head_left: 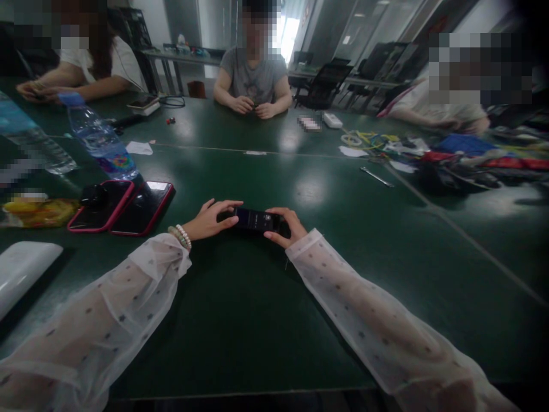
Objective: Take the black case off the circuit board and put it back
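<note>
A small black device with a dark screen, which looks like a phone [256,220], lies sideways between my two hands, low over the green table [253,320]. Its left end is between the thumb and fingers of my left hand [210,220]. Around its right end curl the thumb and fingers of my right hand [289,227]. Small light marks and an icon show on the right part of the screen. Beads circle my left wrist, and sheer white sleeves cover both arms. My fingers hide both ends of the device.
Left of my hands lie two red-edged phones [143,209], a yellow packet [40,210] and a white object [26,269]. Water bottles [100,140] stand behind them. Farther right are a wrench [376,177] and tangled cables [371,140]. Three people sit around the table.
</note>
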Motion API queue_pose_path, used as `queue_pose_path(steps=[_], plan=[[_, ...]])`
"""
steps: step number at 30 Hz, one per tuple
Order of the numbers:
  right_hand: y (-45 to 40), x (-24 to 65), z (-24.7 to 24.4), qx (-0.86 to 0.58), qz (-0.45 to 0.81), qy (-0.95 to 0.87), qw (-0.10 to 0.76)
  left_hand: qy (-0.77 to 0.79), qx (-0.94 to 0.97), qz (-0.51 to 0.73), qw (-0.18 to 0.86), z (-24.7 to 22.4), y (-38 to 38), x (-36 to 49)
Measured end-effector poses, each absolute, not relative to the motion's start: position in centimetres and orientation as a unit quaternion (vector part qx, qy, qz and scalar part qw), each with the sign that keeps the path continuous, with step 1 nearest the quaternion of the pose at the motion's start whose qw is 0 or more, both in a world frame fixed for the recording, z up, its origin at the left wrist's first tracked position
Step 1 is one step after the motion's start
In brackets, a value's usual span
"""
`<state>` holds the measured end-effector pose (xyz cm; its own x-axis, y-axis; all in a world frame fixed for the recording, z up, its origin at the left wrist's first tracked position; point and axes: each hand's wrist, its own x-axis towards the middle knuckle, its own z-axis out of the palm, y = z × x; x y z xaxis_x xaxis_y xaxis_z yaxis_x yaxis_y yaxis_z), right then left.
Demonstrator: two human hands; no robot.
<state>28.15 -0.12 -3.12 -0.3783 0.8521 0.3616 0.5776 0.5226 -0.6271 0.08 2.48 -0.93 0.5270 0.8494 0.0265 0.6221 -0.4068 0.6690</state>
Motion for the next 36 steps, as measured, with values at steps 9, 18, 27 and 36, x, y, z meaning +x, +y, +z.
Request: queue_pose_path(steps=[9,18,27,36], plan=[[0.2,28.4,-4.0,-0.450,0.304,-0.757,0.363,0.450,0.809,0.188,0.327,-0.7,2.5,0.2],[0.7,28.5,-4.0,-0.440,0.431,-0.691,0.378,0.456,0.809,0.174,0.328,-0.5,2.6,0.1],[0.8,28.8,-3.4,-0.450,0.484,-0.649,0.377,0.446,0.813,0.188,0.324,-0.6,2.6,0.1],[1.0,29.0,-3.0,-0.440,0.506,-0.631,0.391,0.453,0.817,0.164,0.318,-0.6,2.5,0.2]])
